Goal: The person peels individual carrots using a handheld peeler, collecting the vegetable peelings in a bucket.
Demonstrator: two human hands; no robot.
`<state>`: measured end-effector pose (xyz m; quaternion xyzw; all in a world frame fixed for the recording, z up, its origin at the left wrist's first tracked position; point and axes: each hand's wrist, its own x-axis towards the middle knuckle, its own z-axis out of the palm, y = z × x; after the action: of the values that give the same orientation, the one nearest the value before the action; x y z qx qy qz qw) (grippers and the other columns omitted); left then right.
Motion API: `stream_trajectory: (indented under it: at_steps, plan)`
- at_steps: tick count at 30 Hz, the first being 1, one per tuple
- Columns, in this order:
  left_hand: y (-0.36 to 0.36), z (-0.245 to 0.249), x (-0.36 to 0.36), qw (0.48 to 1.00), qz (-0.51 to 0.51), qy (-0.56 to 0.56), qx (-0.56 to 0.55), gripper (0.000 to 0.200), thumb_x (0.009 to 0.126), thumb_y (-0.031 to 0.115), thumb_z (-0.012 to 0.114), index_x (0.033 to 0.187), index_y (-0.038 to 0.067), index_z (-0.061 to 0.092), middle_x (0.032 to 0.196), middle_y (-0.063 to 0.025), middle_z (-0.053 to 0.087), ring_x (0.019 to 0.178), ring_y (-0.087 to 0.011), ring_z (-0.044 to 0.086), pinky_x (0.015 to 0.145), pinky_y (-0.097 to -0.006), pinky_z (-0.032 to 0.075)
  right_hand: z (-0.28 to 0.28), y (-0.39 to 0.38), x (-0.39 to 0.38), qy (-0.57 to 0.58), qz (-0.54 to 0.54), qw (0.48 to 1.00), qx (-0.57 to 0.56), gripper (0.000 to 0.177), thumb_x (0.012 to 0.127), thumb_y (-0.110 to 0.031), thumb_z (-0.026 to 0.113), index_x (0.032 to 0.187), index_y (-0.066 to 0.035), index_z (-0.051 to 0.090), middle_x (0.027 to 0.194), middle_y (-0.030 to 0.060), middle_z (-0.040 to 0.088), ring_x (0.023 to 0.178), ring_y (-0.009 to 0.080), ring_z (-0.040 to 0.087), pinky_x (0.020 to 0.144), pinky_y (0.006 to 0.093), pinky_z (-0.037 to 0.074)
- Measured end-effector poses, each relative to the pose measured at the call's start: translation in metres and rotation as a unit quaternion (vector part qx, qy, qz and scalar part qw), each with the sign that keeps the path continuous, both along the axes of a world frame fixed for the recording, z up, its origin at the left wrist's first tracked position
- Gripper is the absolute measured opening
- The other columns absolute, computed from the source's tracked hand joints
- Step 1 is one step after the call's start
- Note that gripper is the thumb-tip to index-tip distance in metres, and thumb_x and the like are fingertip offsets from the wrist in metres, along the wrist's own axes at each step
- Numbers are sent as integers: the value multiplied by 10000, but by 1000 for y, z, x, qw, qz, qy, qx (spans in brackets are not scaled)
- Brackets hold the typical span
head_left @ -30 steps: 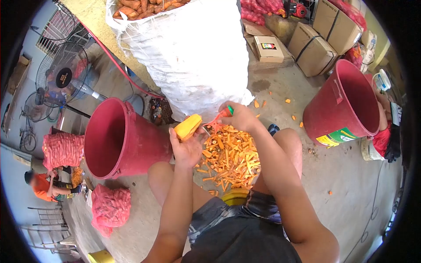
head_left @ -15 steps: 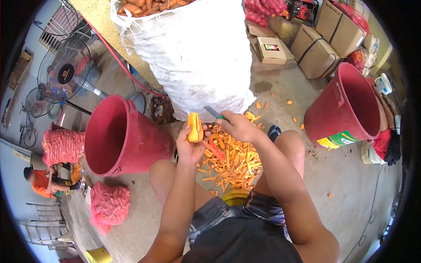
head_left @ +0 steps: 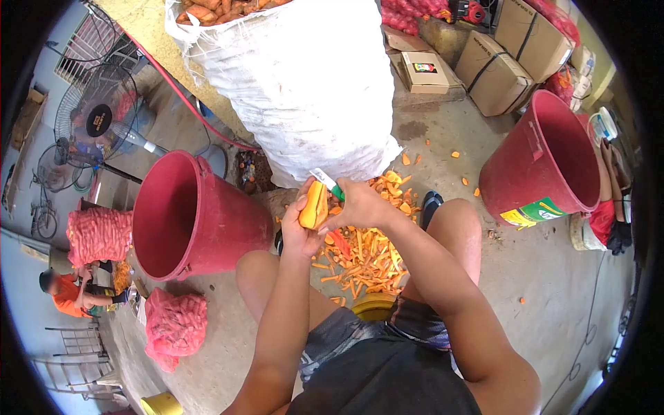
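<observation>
In my left hand (head_left: 297, 223), between fingers and palm, is an orange carrot piece (head_left: 315, 205) with cut, flat faces. My right hand (head_left: 360, 205) grips a knife by its green handle (head_left: 337, 191). The knife's blade (head_left: 321, 178) lies against or just above the upper end of the carrot piece; exact contact is unclear. Below both hands, a pile of orange peelings and strips (head_left: 377, 256) covers the floor between my legs, with a red item (head_left: 339, 243) on it.
A white sack (head_left: 311, 90) of carrots stands ahead. Red bins stand left (head_left: 207, 214) and right (head_left: 539, 162). Cardboard boxes (head_left: 494, 72) are at back right, a fan (head_left: 97, 117) at left. A person in orange (head_left: 69, 294) sits far left near pink mesh sacks (head_left: 176, 321).
My right hand has moved down and left, closer to the carrot piece, bringing the blade beside its upper end. The carrot piece has tilted and moved slightly right.
</observation>
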<state>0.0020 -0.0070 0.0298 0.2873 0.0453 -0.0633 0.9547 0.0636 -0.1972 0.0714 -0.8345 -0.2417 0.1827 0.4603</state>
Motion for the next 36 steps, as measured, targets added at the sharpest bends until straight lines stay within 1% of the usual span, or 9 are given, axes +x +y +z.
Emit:
stream_trajectory:
  at_steps: [7, 12, 15, 17, 22, 27, 29, 34, 36]
  plan:
    - [3, -6, 1, 999, 9, 24, -34, 514, 1013, 195, 561, 1505, 66, 488, 1288, -133, 671, 1152, -252, 667, 990, -419, 570, -12, 4, 1, -53, 29, 998, -18, 902, 643, -673, 917, 1091, 64, 651, 974, 275, 728, 936, 415, 726, 855, 471, 562]
    - [8, -6, 2, 995, 3, 35, -98, 466, 1037, 177, 511, 1494, 83, 519, 1311, -116, 671, 1139, -250, 675, 974, -427, 581, -2, 5, -5, -74, 87, 985, -126, 865, 837, -784, 700, 1085, 43, 642, 923, 274, 725, 934, 464, 718, 848, 526, 559]
    - [7, -7, 1, 995, 17, 35, -91, 452, 1051, 168, 483, 1497, 108, 528, 1337, -120, 664, 1138, -259, 681, 975, -437, 585, -19, 9, -6, -107, 82, 986, -95, 841, 869, -784, 658, 1076, 31, 638, 909, 270, 725, 925, 474, 720, 857, 546, 561]
    - [8, -14, 1, 996, 24, 8, -89, 455, 1065, 157, 469, 1512, 96, 527, 1386, -135, 657, 1239, -271, 658, 1024, -436, 568, -17, 8, -7, -96, 85, 986, -109, 839, 874, -787, 647, 1076, 28, 640, 913, 271, 728, 922, 472, 723, 858, 550, 563]
    - [2, -14, -1, 997, 44, 5, -69, 420, 1075, 166, 465, 1484, 112, 546, 1407, -137, 642, 1252, -279, 651, 1040, -448, 562, -5, 10, -21, -135, 48, 978, -154, 812, 904, -783, 605, 1061, 12, 646, 902, 264, 736, 917, 462, 731, 834, 558, 565]
    - [4, -18, 4, 991, 33, -41, -126, 354, 1118, 243, 466, 1426, 114, 584, 1406, -120, 647, 1249, -283, 653, 1055, -459, 553, -7, 19, -32, -181, 9, 972, -152, 744, 898, -775, 619, 877, -34, 691, 748, 181, 711, 756, 385, 741, 708, 520, 574]
    - [-5, -6, 5, 982, 133, 78, -111, 326, 1136, 281, 463, 1396, 147, 605, 1353, -104, 675, 1181, -283, 679, 1003, -455, 578, -14, 23, -36, -187, -6, 970, -153, 736, 904, -773, 613, 863, -44, 698, 721, 165, 705, 736, 369, 740, 695, 513, 571]
    - [2, -12, 2, 988, 120, 87, -29, 298, 1147, 331, 462, 1407, 235, 571, 1219, -56, 662, 1114, -240, 676, 880, -402, 610, -27, 23, -21, -119, 6, 983, -141, 780, 858, -816, 631, 827, -41, 721, 753, 219, 721, 783, 402, 752, 735, 519, 592]
    - [7, -15, 2, 988, 124, 96, 1, 296, 1149, 363, 462, 1403, 251, 565, 1184, -38, 656, 1097, -234, 679, 859, -383, 615, -24, 14, -18, -136, -16, 989, -61, 771, 768, -811, 735, 861, -45, 725, 794, 218, 738, 809, 411, 754, 761, 521, 590]
